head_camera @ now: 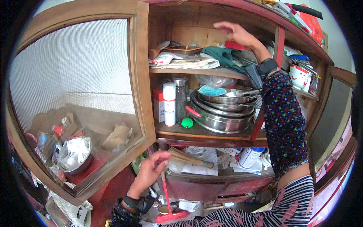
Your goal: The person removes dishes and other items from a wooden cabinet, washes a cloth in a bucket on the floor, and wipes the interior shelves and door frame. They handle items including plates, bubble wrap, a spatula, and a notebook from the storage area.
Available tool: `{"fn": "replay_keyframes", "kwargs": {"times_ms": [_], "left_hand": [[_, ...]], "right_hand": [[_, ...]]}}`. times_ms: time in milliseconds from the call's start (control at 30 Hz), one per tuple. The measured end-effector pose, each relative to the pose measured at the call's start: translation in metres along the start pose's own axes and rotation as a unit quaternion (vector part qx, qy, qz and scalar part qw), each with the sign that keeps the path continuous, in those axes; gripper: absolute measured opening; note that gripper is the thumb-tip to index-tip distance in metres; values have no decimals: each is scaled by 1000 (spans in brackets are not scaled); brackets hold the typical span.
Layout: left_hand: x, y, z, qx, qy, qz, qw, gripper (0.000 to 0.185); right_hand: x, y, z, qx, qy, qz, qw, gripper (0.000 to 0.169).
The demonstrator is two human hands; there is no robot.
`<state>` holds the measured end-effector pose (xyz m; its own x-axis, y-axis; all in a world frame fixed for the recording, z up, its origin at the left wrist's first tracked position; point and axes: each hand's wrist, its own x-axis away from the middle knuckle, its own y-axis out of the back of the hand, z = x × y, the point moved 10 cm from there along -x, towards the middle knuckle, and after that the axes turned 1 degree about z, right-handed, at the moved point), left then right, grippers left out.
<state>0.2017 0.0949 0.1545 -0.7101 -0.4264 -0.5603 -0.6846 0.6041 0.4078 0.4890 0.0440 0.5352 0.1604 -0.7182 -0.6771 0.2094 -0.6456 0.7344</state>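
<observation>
My right hand (235,33) is raised before the top shelf of an open wooden cupboard (241,15), fingers extended, nothing seen in it. Below it lie a dark green cloth (222,54) and a red item (234,44). My left hand (151,170) is half curled, lower down by the screen door's corner. A red broom (172,217) stands under it; the handle (165,190) runs up behind the fingers, and I cannot tell whether they touch it. Beside that hand, a bundle of straw-like sticks (190,157) rests on the lower shelf.
A mesh-screened door (144,71) swings out at left. Stacked steel pans (224,122), a white spray can (170,105), a steel-lidded flask (181,99) and a green ball-like object (187,123) occupy the middle shelf. Folded papers (187,63) and an orange-rimmed tray (184,49) lie above.
</observation>
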Motion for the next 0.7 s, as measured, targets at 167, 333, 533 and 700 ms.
{"fn": "replay_keyframes", "kwargs": {"times_ms": [167, 333, 533, 700], "left_hand": [[-66, -17, -61, 40, -48, 14, 998, 24], [-76, -27, -80, -3, -70, 35, 997, 27], [-76, 2, -86, -22, -81, -11, 996, 29], [-100, 13, -88, 9, -108, -56, 993, 31]], "right_hand": [[-43, -78, 37, 223, 66, 155, 960, 55], [-47, -144, 5, 270, 16, 232, 934, 52], [-70, -102, -2, 360, -28, 99, 927, 23], [-51, -24, -37, 319, -36, -82, 944, 25]]}}
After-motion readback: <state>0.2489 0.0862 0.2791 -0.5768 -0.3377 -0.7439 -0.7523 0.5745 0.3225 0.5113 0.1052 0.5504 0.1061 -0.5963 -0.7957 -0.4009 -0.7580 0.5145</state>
